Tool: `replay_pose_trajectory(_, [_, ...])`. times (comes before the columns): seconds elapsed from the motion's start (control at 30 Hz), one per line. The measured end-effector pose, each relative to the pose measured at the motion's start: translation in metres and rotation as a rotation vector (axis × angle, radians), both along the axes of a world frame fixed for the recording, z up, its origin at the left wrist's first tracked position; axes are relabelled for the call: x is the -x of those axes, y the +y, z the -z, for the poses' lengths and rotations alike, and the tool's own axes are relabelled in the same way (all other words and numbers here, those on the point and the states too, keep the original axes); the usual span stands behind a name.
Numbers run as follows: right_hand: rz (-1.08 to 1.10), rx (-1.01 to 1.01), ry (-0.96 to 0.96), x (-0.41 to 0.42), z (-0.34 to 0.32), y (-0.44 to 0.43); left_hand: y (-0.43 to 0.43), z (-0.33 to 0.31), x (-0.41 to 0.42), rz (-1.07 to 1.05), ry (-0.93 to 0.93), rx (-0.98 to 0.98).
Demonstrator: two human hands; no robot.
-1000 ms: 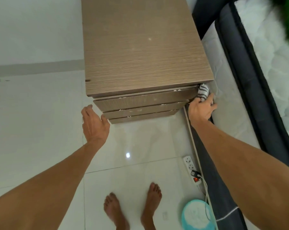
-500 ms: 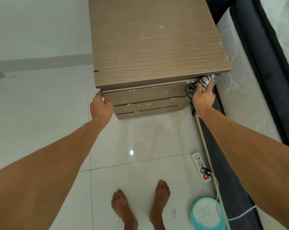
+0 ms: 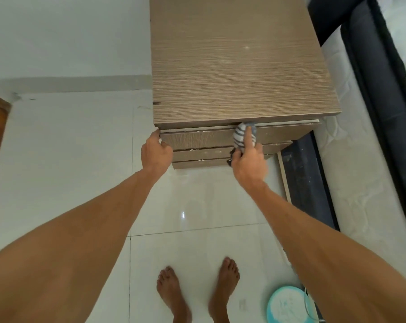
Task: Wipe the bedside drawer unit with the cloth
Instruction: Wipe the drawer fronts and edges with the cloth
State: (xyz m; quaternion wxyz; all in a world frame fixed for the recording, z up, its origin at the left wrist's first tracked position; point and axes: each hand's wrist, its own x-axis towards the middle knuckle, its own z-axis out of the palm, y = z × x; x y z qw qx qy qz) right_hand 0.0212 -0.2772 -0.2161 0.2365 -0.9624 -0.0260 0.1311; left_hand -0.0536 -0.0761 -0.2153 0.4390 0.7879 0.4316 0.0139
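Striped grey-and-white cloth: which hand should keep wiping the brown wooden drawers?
The right hand: it presses the striped grey-and-white cloth against the top drawer front. The left hand grips the unit's corner.

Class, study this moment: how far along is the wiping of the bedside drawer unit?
Done: cannot be judged; pale specks show on the unit's top. In hand: the right hand presses the striped cloth along the top drawer's upper edge, while the left hand grips the unit's left front corner. Left: probably the lower drawer fronts.

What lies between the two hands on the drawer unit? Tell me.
In the head view, only the bare top drawer front lies between the left hand and the right hand pressing the cloth.
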Motion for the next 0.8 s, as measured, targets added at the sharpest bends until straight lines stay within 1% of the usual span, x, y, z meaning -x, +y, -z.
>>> replay_pose_trajectory(0.17, [-0.205, 0.025, 0.000, 0.034, 0.003, 0.051, -0.001, -0.003, 0.001, -0.006, 0.009, 0.018])
replay_pose_trajectory(0.3, [-0.422, 0.073, -0.014, 0.048, -0.001, 0.084, 0.000, -0.005, 0.003, 0.018, 0.006, 0.002])
replay_pose_trajectory(0.4, [-0.573, 0.081, 0.009, 0.045, -0.002, 0.087, 0.003, -0.008, 0.004, 0.050, 0.004, 0.012])
replay_pose_trajectory(0.47, [-0.603, 0.063, 0.046, 0.046, 0.000, 0.073, 0.006, -0.010, 0.006, 0.063, 0.028, 0.017])
replay_pose_trajectory(0.53, [-0.487, 0.018, 0.041, 0.047, 0.006, 0.048, 0.006, -0.013, 0.007, 0.061, 0.074, 0.026])
replay_pose_trajectory(0.63, [-0.134, -0.047, -0.100, 0.038, 0.010, 0.013, 0.004, -0.018, 0.007, 0.058, 0.104, 0.050])
replay_pose_trajectory(0.7, [0.070, -0.060, -0.156, 0.024, 0.006, 0.000, 0.003, -0.020, 0.006, 0.062, 0.103, 0.054])
replay_pose_trajectory(0.73, [0.143, -0.062, -0.154, 0.016, 0.003, -0.002, 0.003, -0.020, 0.006, 0.062, 0.101, 0.057])
replay_pose_trajectory(0.8, [0.212, -0.051, -0.123, 0.004, -0.001, 0.001, 0.002, -0.020, 0.006, 0.061, 0.101, 0.058])
